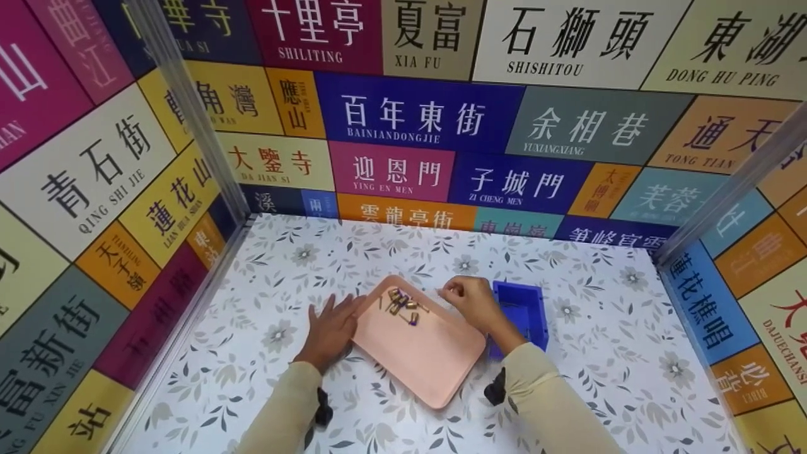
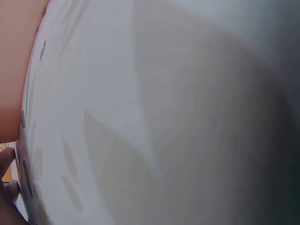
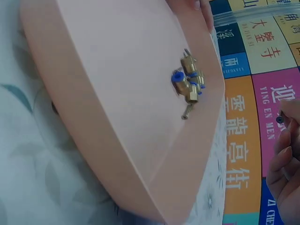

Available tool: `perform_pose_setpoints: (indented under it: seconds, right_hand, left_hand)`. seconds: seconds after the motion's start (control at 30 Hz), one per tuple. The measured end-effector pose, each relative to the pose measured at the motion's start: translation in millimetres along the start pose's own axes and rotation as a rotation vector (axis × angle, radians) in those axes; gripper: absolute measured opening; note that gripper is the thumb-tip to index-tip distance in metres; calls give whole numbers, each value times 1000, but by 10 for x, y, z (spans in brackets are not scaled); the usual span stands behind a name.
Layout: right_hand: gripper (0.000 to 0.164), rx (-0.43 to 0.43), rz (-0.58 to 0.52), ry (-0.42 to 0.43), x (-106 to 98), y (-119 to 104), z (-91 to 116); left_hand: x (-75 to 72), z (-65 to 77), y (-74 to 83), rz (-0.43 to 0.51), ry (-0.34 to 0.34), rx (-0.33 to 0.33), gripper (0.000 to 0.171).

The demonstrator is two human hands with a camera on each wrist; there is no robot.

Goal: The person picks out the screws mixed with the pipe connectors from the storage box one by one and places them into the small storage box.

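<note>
A pink tray lies slanted on the table between the hands. Several brass pneumatic fittings with blue collars and a few small screws are heaped at its far end. My left hand rests at the tray's left edge, fingers spread. Just beyond the tray's right edge, my right hand pinches a small screw between thumb and fingertip. In the left wrist view only part of the left hand's fingers shows at the lower left, next to the tray wall.
A blue open-topped box stands right of the tray, partly behind the right wrist; small pieces inside are too small to make out. The table has a leaf-and-flower cover. Panels with printed signs enclose it at the back and sides.
</note>
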State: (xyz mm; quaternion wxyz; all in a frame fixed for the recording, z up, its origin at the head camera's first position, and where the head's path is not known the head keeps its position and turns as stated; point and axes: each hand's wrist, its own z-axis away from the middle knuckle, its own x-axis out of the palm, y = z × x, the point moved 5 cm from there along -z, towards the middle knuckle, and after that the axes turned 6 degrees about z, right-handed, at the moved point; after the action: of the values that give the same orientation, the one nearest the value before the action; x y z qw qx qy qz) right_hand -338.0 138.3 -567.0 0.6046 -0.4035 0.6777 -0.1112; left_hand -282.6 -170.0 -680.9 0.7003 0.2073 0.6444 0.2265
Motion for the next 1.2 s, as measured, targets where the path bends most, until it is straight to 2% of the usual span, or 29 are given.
perform_pose_setpoints:
  seconds: [0.1, 0.33, 0.57, 0.7, 0.97, 1.2]
  right_hand:
    - [11, 17, -4, 1, -97, 70, 29]
    - [14, 61, -8, 64, -411, 261, 109]
    - [16, 118, 37, 118, -723, 556, 263]
    - [19, 165, 71, 124, -851, 739, 374]
    - [22, 244, 94, 168, -943, 1039, 550]
    - [22, 282, 84, 205, -934, 1179, 638]
  left_hand:
    - [-1, 2, -8, 5, -1, 1, 48]
    - [-5, 11, -6, 14, 8, 0, 47]
    - [-41, 30, 17, 25, 35, 37, 47]
    - [-56, 24, 8, 34, 33, 21, 47]
    - [-42, 16, -22, 32, 7, -18, 47]
    - [-32, 19, 8, 55, -3, -38, 47]
